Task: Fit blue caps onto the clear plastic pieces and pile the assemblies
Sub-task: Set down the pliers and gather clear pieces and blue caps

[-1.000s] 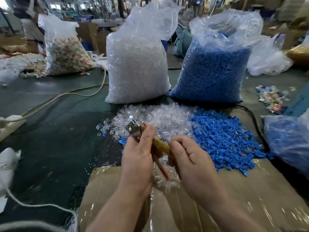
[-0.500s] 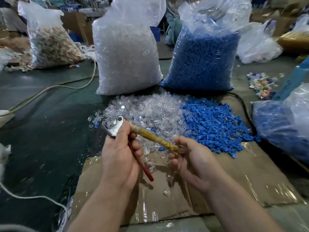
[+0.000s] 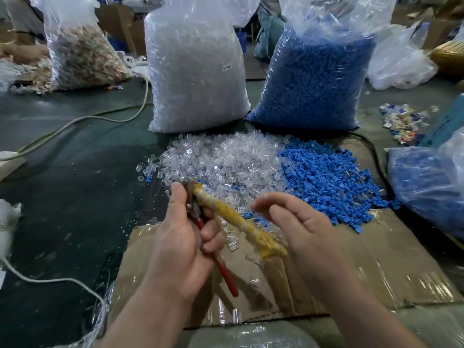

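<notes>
1. To the near left, the left hand point(image 3: 180, 237) is clamped round a pair of pliers point(image 3: 226, 217). Thumb and fingers grip just below its metal head, with the thin red handle point(image 3: 226, 277) running down past the palm and the yellow wrapped handle splayed out to the right.
2. I'd say the step is getting the tool seated. Both handles need to come into that one hand, head pointing away, before any piece goes in.
3. Beyond the hands, the clear plastic pieces point(image 3: 226, 159) lie in a loose heap on the table, some spilling onto the taped cardboard point(image 3: 376, 259).
4. The right hand point(image 3: 296, 222) holds nothing, its fingers loosely curved and a bit blurred. It is just beside the end of the yellow handle, but I cannot tell if it touches.
5. That free hand looks best used for picking, one clear piece and one cap at a time.
6. Right of the clear heap, and touching it, lies the heap of blue caps point(image 3: 326, 182).
7. No finished pile is plain to me here.
</notes>
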